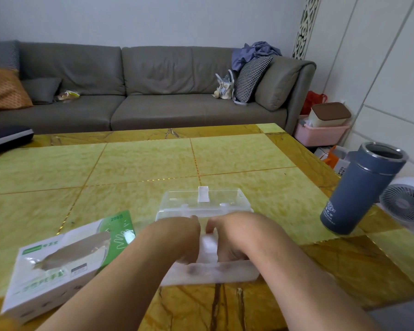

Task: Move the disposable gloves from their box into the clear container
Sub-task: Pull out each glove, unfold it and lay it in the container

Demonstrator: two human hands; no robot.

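Head view, read from the left: a white and green cardboard glove box (65, 263) lies on its side on the yellow-green tiled table (141, 163), its torn oval opening facing up and showing what looks like a dull, empty interior. Just right of it, both hands reach down into a clear rectangular plastic container (210, 268) whose hinged lid (202, 199) stands open on the far side. The left hand (179, 237) and the right hand (237, 235) are both curled downward over a whitish stack of thin disposable gloves (209, 249) that sits inside the container; whether the fingers pinch the stack or only press it I cannot tell, since the fingertips are hidden behind the knuckles and the frosted wall. The step appears to be seating the stack. It will go best if both hands push evenly, keeping the slippery film flat and its edges tucked below the rim so the lid can close without trapping any. Well apart to the right, a blue steel tumbler (361, 189) stands open-topped near the table edge, worth avoiding with the elbow.
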